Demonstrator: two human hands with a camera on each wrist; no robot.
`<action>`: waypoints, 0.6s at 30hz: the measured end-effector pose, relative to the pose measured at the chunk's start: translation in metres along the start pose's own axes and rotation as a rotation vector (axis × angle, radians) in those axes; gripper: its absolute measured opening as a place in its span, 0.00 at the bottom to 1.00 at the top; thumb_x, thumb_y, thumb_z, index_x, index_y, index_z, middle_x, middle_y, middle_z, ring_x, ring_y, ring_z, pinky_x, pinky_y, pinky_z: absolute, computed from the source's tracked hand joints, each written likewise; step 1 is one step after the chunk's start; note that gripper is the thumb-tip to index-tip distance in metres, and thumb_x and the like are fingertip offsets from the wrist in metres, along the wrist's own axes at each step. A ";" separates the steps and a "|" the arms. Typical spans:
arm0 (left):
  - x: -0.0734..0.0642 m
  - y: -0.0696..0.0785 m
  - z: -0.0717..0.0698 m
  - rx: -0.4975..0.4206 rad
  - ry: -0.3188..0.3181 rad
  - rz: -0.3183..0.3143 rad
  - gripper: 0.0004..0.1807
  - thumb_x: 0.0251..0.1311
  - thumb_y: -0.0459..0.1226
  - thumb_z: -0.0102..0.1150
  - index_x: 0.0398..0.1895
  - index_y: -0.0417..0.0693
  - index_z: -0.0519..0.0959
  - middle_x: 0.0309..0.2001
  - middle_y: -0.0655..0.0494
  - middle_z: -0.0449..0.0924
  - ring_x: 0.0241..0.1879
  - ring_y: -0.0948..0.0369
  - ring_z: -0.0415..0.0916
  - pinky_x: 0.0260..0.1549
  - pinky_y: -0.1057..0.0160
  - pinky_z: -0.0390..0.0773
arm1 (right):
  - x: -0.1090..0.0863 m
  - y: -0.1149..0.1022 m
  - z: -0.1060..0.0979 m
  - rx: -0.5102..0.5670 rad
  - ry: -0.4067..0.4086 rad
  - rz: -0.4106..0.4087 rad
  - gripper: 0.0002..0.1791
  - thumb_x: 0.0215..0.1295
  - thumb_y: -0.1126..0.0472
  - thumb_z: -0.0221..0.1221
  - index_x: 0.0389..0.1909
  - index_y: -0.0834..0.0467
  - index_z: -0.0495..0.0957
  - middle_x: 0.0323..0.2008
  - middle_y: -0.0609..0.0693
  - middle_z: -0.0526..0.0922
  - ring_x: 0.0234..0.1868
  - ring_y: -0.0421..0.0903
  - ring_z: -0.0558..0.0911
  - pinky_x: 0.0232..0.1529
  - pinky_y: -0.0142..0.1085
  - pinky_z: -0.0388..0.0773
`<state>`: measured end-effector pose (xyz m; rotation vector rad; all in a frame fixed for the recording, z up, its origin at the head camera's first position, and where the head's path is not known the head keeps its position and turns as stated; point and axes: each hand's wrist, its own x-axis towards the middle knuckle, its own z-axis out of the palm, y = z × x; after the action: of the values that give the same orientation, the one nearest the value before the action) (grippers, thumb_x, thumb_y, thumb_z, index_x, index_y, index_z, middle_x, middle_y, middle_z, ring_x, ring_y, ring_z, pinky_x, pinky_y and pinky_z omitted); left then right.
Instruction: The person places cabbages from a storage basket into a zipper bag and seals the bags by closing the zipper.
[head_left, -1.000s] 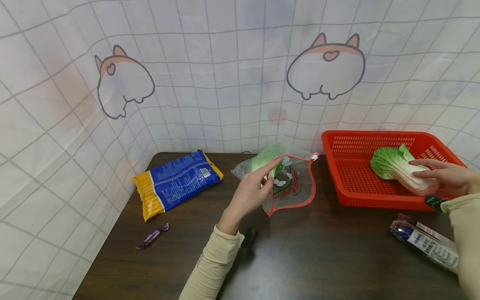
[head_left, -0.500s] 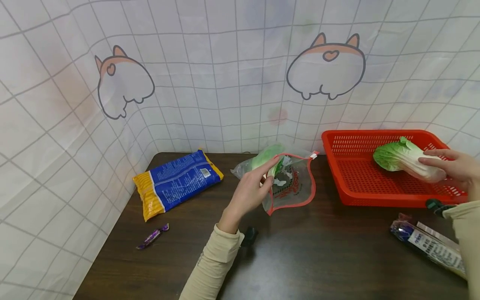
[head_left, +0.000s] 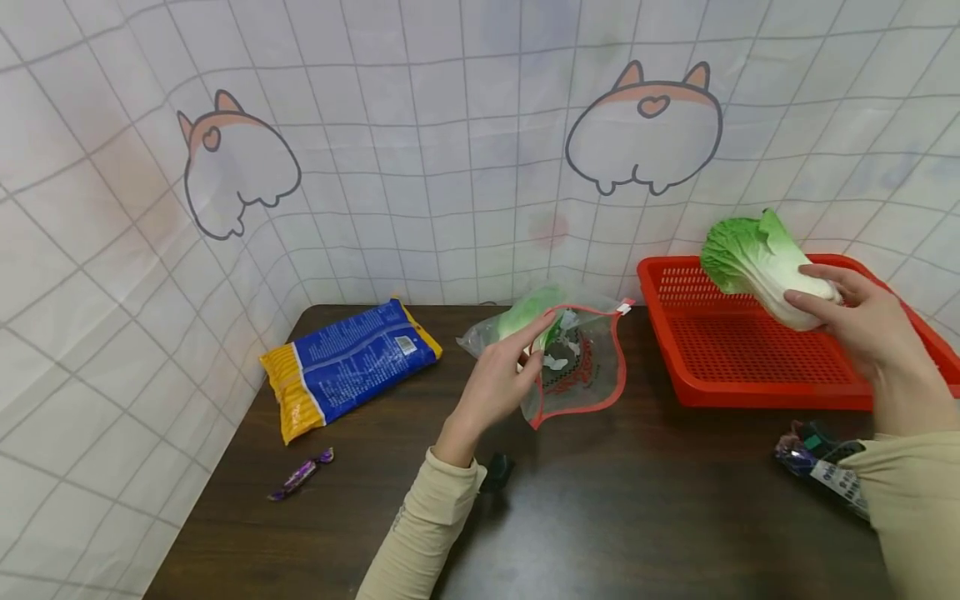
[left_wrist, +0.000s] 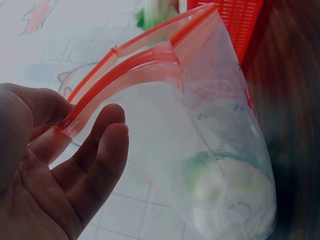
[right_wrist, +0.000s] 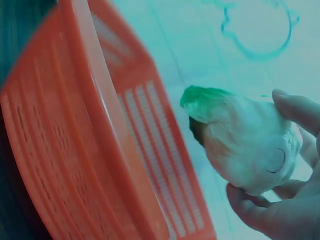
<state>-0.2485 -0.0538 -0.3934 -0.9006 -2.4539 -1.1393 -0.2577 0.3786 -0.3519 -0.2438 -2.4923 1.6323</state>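
Note:
My right hand (head_left: 866, 325) grips a Chinese cabbage (head_left: 767, 268) by its white base, holding it above the red basket with the green leaves toward the left. In the right wrist view the thumb and fingers wrap the base of the cabbage (right_wrist: 250, 145). At the middle of the table, my left hand (head_left: 495, 375) pinches the red-edged rim of a clear zip bag (head_left: 600, 379). Its mouth gapes, as the left wrist view shows. Inside the bag lies another pale green vegetable (left_wrist: 235, 200) with a round white base.
The red plastic basket (head_left: 693, 390) stands at the back right. In front of it lies a dark printed package (head_left: 813, 471), partly hidden by the right sleeve. A blue and yellow packet (head_left: 360, 362) and a purple-wrapped candy (head_left: 302, 475) lie on the left of the dark table (head_left: 637, 500).
My right hand has lifted the cabbage up out of the red basket and a little to the left. The left hand has stayed at the bag's rim.

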 end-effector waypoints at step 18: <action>-0.001 0.000 -0.003 0.005 0.015 0.009 0.28 0.67 0.30 0.51 0.71 0.52 0.68 0.48 0.59 0.81 0.23 0.67 0.70 0.16 0.69 0.65 | -0.063 -0.024 0.062 0.428 0.095 -0.212 0.26 0.60 0.67 0.66 0.60 0.55 0.74 0.57 0.46 0.68 0.47 0.40 0.71 0.39 0.19 0.76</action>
<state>-0.2476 -0.0567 -0.3920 -0.8981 -2.4372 -1.1315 -0.2112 0.3002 -0.3567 -0.0028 -1.9602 1.9501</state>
